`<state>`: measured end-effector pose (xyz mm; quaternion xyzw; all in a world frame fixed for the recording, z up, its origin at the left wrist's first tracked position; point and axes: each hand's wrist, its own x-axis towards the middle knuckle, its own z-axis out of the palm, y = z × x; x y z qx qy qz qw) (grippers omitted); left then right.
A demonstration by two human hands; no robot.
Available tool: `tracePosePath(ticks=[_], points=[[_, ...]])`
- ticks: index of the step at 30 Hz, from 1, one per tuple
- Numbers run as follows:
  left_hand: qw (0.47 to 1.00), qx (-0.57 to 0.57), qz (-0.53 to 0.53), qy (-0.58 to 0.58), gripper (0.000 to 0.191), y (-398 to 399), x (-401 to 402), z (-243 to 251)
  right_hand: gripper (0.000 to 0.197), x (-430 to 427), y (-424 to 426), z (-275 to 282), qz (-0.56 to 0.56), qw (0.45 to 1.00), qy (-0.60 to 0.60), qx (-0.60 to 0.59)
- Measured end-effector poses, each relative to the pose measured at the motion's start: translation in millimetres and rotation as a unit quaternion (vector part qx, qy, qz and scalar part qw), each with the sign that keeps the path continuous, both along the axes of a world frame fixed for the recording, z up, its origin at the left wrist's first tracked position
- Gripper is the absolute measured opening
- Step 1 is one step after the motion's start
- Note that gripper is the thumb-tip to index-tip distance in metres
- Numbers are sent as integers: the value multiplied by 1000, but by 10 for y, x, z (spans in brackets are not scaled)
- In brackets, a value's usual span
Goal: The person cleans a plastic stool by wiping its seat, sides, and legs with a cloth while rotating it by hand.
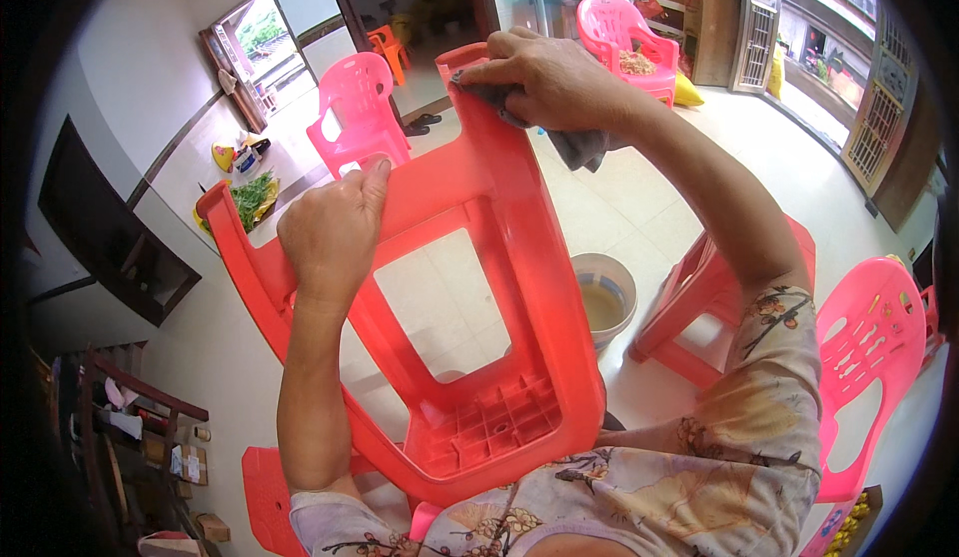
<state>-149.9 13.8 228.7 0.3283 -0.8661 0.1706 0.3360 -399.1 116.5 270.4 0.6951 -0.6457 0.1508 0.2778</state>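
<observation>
A red plastic stool [524, 257] is tipped towards me, its legs pointing away and the ribbed underside of its seat near my body. My left hand [335, 220] grips the crossbar between two legs, thumb along the top. Near the end of the right-hand leg, my right hand [536, 77] presses a wet-looking grey cloth [577, 145] against the plastic. Part of the cloth hangs below the fingers.
A bucket [608, 287] of murky water stands right of the stool. Another red stool [689, 310] is beyond it. Pink plastic chairs [356, 100] stand around, one [873, 347] close at right. Leafy greens [253, 199] lie on the floor at left.
</observation>
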Motion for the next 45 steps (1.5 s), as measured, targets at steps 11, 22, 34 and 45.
tracePosePath(ticks=[11, 22, 34, 45], points=[[1000, 0, 7, -4, 57, 33, -16, 22, 36, 89, -180, -8, -34, 993, 56, -103], [999, -13, -23, 22, 55, -63, 22, 9, 35, 29, 14, -325, 98, 983, 11, -158], [999, -7, -27, 33, 52, 84, 19, 21, 22, -32, -177, -46, 86, 966, -56, -237], [999, -20, -32, 19, 52, 111, 44, 47, 36, 191, -227, 130, -64, 952, -204, -218]])
